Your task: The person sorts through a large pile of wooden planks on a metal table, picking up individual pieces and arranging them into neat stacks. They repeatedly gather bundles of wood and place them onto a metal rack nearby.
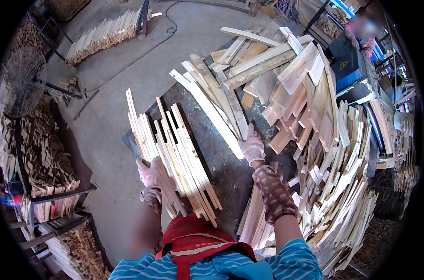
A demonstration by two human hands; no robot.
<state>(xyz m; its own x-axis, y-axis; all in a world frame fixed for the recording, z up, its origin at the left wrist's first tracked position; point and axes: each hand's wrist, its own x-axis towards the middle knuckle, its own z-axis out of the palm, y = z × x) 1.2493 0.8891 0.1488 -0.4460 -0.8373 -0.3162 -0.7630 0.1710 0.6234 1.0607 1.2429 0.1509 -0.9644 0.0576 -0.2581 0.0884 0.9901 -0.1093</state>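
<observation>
My left hand (149, 173), in a pale pink glove, is closed on the outer edge of a group of light wooden strips (177, 149) lying side by side on a dark worktable (216, 163). Their ends are uneven. My right hand (252, 146), gloved the same way, grips the near end of a long greyish wooden strip (233, 105); its index finger points forward along the wood. Just left of that hand, a paler strip (212, 116) slants away toward the far left.
A loose heap of boards (296, 93) covers the table's far right, and many thin strips (333, 200) pile up at my right. Racks of stacked wood (46, 154) and a fan (25, 81) stand left. Another person (361, 37) is beside a blue machine (349, 70).
</observation>
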